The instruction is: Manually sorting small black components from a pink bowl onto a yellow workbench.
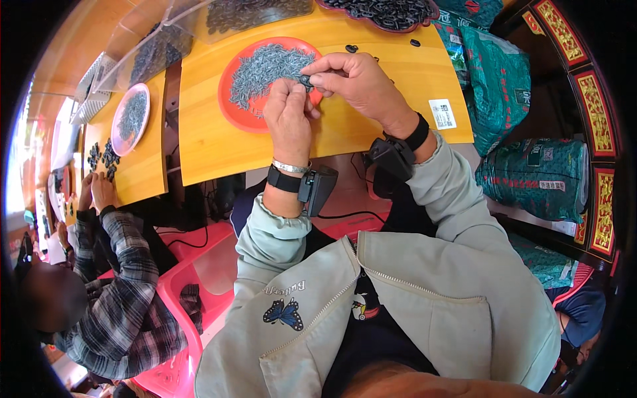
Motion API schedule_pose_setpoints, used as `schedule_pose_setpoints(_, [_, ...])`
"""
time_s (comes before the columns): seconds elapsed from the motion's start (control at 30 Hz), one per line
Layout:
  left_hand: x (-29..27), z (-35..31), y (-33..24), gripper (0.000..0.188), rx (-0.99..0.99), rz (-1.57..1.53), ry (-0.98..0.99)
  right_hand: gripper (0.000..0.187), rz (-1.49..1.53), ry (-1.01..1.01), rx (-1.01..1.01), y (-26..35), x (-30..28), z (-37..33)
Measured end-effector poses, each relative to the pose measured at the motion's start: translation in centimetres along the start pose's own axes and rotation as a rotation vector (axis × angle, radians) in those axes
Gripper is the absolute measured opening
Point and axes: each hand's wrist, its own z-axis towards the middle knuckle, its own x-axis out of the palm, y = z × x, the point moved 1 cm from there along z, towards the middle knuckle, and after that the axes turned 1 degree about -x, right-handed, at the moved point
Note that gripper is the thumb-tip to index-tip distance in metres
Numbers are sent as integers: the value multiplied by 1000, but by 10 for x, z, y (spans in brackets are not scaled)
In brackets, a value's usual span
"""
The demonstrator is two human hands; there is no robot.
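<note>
My left hand [289, 109] and my right hand [350, 78] meet over the right side of a red plate [227, 106]. Between their fingertips is a small black oval part [305, 80], pinched from both sides. Its finer detail is hidden by the fingers. A heap of small grey metal pins or screws [269, 69] covers much of the plate; they are too small to name surely. Two loose black oval parts [352, 48] [415, 43] lie on the yellow table beyond my right hand.
A plum-coloured tray [391, 28] of black parts and clear bins [142, 50] stand at the back. Green sacks [497, 86] are stacked at the right. At the left, a person in a plaid sleeve [133, 245] handles black parts beside a pale plate [117, 140]. Pink chairs [174, 278] stand below.
</note>
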Motion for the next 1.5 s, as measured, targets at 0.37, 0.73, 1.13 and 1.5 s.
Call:
schedule_pose_setpoints(0.37, [0,1,-4,15,-57,28,47,18,43,38,25,5,-4,2])
schedule_pose_setpoints(0.73, [1,0,-7,12,-159,-166,58,19,-12,23,2,4,-3,3])
schedule_pose_setpoints(1.13, [-3,1,-4,13,-168,-264,-29,25,-357,-69,-207,3,18,-3])
schedule_pose_setpoints(1.5, [-10,7,-13,13,-169,-163,75,23,-461,-123,-293,5,16,-4])
